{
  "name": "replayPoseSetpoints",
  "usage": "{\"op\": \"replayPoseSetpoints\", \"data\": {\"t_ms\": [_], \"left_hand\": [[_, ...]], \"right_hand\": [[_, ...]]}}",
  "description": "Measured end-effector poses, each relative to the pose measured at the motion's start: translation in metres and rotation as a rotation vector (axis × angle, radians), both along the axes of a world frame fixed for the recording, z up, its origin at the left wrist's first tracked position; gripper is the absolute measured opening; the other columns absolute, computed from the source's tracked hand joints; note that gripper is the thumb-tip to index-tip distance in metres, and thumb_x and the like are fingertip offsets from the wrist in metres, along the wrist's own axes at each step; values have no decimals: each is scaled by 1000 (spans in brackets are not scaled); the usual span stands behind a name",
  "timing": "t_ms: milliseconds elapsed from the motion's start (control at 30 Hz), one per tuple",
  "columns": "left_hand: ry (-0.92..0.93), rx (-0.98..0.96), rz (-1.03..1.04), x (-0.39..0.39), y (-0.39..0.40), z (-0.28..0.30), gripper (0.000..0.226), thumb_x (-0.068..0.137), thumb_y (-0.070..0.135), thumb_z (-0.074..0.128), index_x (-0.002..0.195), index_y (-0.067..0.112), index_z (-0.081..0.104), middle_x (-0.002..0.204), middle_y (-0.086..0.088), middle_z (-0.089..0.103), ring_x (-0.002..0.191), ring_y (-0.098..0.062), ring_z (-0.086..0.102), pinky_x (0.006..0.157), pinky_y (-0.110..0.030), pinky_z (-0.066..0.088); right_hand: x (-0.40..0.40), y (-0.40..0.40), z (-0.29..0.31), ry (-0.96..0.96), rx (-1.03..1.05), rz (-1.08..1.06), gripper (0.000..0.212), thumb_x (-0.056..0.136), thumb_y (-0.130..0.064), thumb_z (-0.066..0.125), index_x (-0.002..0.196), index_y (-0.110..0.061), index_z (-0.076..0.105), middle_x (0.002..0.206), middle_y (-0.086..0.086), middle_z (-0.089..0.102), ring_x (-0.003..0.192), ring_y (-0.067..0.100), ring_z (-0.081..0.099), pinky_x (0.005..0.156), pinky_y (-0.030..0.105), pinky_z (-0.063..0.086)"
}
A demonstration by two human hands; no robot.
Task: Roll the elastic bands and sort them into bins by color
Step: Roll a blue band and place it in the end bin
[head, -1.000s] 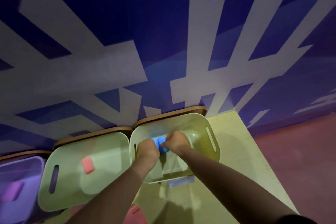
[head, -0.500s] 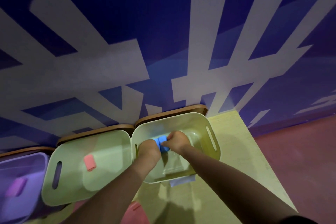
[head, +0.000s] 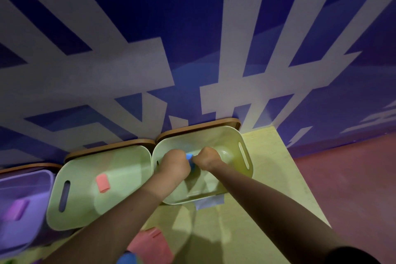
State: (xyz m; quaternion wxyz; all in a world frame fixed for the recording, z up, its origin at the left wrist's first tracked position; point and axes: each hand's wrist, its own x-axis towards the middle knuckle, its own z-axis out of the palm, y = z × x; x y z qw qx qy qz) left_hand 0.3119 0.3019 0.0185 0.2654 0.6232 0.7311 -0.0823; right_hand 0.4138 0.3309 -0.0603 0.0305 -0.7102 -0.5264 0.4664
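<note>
My left hand (head: 174, 164) and my right hand (head: 206, 158) are held close together over the right green bin (head: 244, 150), both gripping a small blue elastic band (head: 190, 159) between them. Only a sliver of the blue band shows between the fists. A rolled pink band (head: 102, 182) lies inside the middle green bin (head: 70, 218). A rolled purple band (head: 15, 210) lies in the purple bin (head: 40, 231) at the far left.
Loose pink bands (head: 150, 246) and a blue band (head: 126, 258) lie on the pale table (head: 267, 178) near the bottom edge. The bins stand against a blue and white patterned wall (head: 192, 49). Reddish floor (head: 353, 188) lies to the right of the table.
My two hands have drawn closer together over the right bin, hiding more of the blue band. The view has shifted slightly to the right.
</note>
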Motion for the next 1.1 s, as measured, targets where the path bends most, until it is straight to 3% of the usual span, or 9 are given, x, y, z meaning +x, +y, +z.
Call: {"op": "replayPoseSetpoints", "data": {"t_ms": [67,133,267,400,533,733,833,1000,1100], "left_hand": [[-69,67,-17,-11,-2,8,26,94,19,46,80,4,64,91,-19,69,88,-32,65,67,-30,43],[-207,119,30,-22,-5,17,32,94,15,42,68,5,58,76,-19,69,71,-28,70,62,-29,46],[-475,200,231,-39,-6,36,31,97,13,38,83,4,65,77,-11,68,54,-24,64,68,-33,56],[-635,150,413,-51,-16,52,34,99,13,37,76,9,62,76,-9,63,53,-23,58,55,-30,54],[-748,124,520,-59,-40,72,34,102,16,37,84,2,62,77,-12,61,52,-22,52,40,-18,48],[-829,236,502,-90,-86,93,31,101,16,38,89,1,64,77,-9,61,55,-20,52,45,-19,47],[-874,279,468,-111,-116,101,33,100,14,38,82,5,64,73,-7,61,55,-18,53,50,-21,48],[-919,312,509,-148,-177,92,36,100,12,38,74,6,62,65,-5,59,43,-7,52,46,-18,45],[-894,294,515,-170,-216,79,37,102,14,37,75,7,61,63,-6,58,40,-4,51,43,-14,42]], "right_hand": [[4,-1,5,-2,-11,-4,20,84,-24,58,77,-5,62,84,13,65,79,26,63,64,26,44],[8,-3,13,-2,-22,-18,24,84,-19,56,62,-9,53,66,8,59,60,20,58,54,24,44],[12,-13,32,17,6,-43,24,83,-18,54,61,-10,54,56,4,56,50,14,52,49,22,41],[10,-26,51,172,103,-122,26,88,-20,51,79,-1,65,70,11,64,60,22,59,65,31,52],[7,-48,81,288,274,-197,27,94,-17,44,80,-6,64,63,2,58,58,15,53,63,29,44],[-10,-98,135,475,431,-270,28,94,-15,45,71,-10,60,64,1,56,56,11,51,53,22,39],[-24,-132,154,584,491,-280,29,92,-11,46,67,-10,60,59,1,54,52,10,49,50,20,39],[-53,-197,160,660,506,-113,33,91,-4,47,61,-14,58,52,-8,51,48,3,46,50,15,37],[-64,-234,150,656,492,28,33,92,-2,46,64,-15,58,57,-4,53,51,4,48,52,16,39]]}}
